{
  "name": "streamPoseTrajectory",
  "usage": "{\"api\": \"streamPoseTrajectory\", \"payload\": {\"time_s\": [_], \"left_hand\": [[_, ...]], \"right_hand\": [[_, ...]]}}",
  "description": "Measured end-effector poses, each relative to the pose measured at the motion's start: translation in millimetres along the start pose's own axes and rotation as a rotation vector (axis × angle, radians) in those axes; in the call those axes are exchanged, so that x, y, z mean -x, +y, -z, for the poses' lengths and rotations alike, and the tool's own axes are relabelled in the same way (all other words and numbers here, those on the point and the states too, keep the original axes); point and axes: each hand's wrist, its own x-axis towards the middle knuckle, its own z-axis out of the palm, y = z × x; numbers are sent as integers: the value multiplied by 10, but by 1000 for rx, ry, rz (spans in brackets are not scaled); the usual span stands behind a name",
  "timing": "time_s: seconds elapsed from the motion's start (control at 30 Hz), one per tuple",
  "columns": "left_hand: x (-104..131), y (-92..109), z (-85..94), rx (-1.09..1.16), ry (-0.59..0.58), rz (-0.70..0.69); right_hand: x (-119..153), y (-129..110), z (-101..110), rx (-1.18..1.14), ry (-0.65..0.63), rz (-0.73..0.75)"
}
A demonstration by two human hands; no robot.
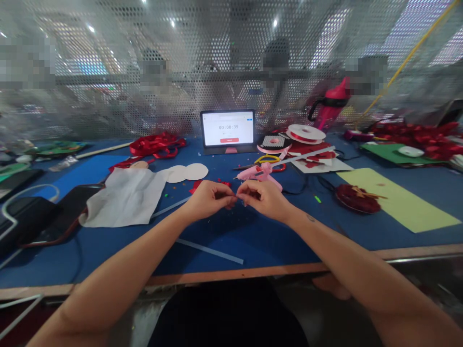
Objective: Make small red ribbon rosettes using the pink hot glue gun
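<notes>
Over the middle of the blue table (pixel 275 241), my left hand (pixel 210 200) and my right hand (pixel 265 198) meet at the fingertips. Both are closed in a pinch, and whatever is between the fingers is too small to make out. Just behind them lies a pink glue gun (pixel 258 172), its nozzle pointing left. Some red ribbon (pixel 197 185) shows partly behind my left hand. Closer to me a translucent glue stick (pixel 210 251) rests on the table. Yellow-and-red-handled scissors (pixel 269 161) lie beyond the glue gun.
A tablet (pixel 228 130) showing a timer stands at the back. White fabric (pixel 125 197) and white round cutouts (pixel 190 172) lie left. Ribbon spools (pixel 306 134), a pink tumbler (pixel 331 103), yellow sheet (pixel 405 197) and dark red bundle (pixel 358 198) are right. A perforated metal screen (pixel 231 58) rises behind.
</notes>
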Motion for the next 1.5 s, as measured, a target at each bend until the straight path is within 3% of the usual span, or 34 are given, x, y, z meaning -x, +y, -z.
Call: {"api": "streamPoseTrajectory", "payload": {"time_s": [0.07, 0.2, 0.27, 0.47, 0.73, 0.9, 1.07, 1.3, 1.5], "left_hand": [[-15, -22, 70, 4, 105, -24], [-75, -152, 267, 18, 491, 7], [-104, -237, 342, -125, 552, 55], [-147, -369, 383, -355, 341, 99], [-138, -331, 488, -403, 433, 47], [-149, -365, 504, -245, 400, 57], [-168, -421, 491, -311, 393, 44], [-176, -468, 402, -170, 215, 88], [-168, -415, 381, -183, 269, 47]], "right_hand": [[-2, -7, 14, -19, 53, -12], [2, 16, 26, 20, 116, -27], [6, 35, 24, 65, 117, -22], [5, 53, 43, 158, 141, -53], [2, 79, 82, 183, 172, -42], [3, 73, 100, 199, 172, -27], [3, 82, 94, 204, 158, -29], [-5, 82, 92, 219, 141, -38], [-2, 59, 98, 221, 131, -51]]}}
